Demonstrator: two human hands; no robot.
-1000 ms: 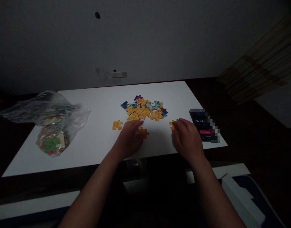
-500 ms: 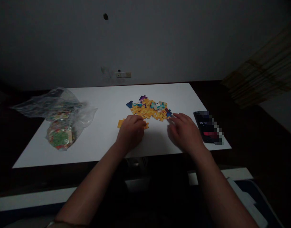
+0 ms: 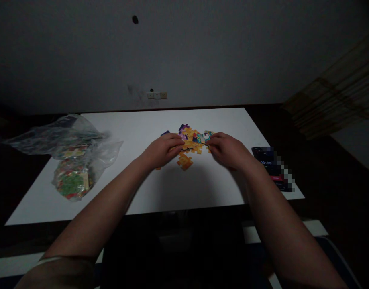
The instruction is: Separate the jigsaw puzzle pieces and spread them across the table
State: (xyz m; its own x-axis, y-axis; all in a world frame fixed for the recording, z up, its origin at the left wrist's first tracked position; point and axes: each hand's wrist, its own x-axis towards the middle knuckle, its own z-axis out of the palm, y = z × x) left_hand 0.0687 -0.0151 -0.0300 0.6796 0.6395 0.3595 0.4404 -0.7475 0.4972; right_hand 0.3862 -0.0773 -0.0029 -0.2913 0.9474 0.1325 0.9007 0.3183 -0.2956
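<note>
While both bare hands reach in from the near side, the pile of puzzle pieces (image 3: 188, 133) lies on the white table (image 3: 184, 190), mostly yellow, with pieces overlapping one another. The left hand (image 3: 166, 149) is bent over the left side of the pile, covering part of it, its thumb and fingertips close together among the pieces; whether it grips one, I cannot tell. At the right side of the pile, the right hand (image 3: 225, 147) has curled fingers, the tips against or just above a teal and white piece (image 3: 206, 137); I cannot tell whether it is pinched or only touched. A purple piece (image 3: 183, 127) sits at the far edge of the pile, and a dark blue piece (image 3: 165, 133) shows at its left, beyond the left hand. A yellow piece (image 3: 184, 161) lies at the near edge of the pile, between the two hands. Well to the left of the pile rests a clear plastic bag (image 3: 74, 160), with green and red showing through. To the right of the pile, beyond the right hand, lies a phone (image 3: 267, 162), its screen lit with digits and partly blurred into blocks.
</note>
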